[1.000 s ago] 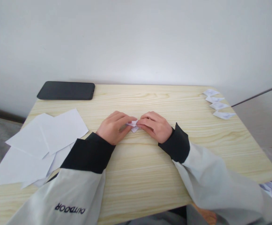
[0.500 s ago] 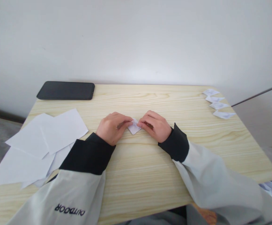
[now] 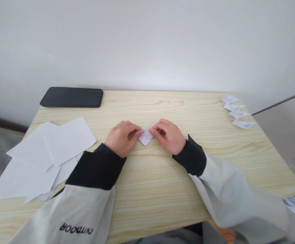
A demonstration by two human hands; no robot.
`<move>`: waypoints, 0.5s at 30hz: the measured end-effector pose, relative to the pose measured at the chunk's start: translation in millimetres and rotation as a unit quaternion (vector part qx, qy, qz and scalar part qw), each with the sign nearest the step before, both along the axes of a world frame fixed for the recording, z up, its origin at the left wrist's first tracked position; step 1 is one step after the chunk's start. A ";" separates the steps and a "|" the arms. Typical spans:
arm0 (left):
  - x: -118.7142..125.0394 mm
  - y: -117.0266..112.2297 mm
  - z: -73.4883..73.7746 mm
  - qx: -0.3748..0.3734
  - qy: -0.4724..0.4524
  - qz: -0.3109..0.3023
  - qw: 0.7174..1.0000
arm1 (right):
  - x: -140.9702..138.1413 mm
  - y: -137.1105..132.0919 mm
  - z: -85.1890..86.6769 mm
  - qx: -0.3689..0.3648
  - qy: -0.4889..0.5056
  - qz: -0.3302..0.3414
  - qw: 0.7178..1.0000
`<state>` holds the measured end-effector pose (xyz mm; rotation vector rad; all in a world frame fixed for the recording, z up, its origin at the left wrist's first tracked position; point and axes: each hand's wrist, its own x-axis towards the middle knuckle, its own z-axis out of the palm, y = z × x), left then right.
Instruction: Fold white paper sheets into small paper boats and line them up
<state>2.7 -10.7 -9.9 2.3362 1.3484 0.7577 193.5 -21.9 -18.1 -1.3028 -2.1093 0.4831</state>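
A small folded piece of white paper (image 3: 145,138), creased into a diamond shape, is at the middle of the table between my hands. My left hand (image 3: 123,137) pinches its left corner between thumb and fingers. On the other side, my right hand (image 3: 169,136) is closed with thumb and forefinger on the right corner. The paper's lower point faces me, and its two side corners are hidden under my fingertips.
Loose white paper sheets (image 3: 68,140) overlap at the left of the wooden table (image 3: 157,189). A black phone (image 3: 71,97) lies at the back left. Several folded white paper pieces (image 3: 244,124) form a column at the right edge. A white wall (image 3: 147,44) stands behind.
My right thumb and fingers have shifted slightly on the right corner, so more of the paper's creased upper face shows. The left hand keeps its pinch.
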 end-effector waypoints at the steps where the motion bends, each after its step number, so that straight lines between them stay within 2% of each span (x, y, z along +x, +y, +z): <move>1: -0.3 0.1 0.3 -0.007 0.003 0.004 1.000 | -1.1 -0.2 0.0 0.000 -0.002 -0.006 1.000; 6: -1.8 -1.0 3.3 -0.024 0.002 0.005 1.000 | -4.1 -0.7 -1.3 -0.001 0.031 -0.029 0.999; 11: -0.9 -5.0 1.2 0.045 0.032 0.007 0.998 | -1.7 -1.2 -1.5 0.013 0.067 0.010 0.998; 15: -1.4 -5.9 -1.2 0.085 0.047 0.011 0.995 | 0.9 -1.8 -2.0 0.029 0.047 0.032 0.998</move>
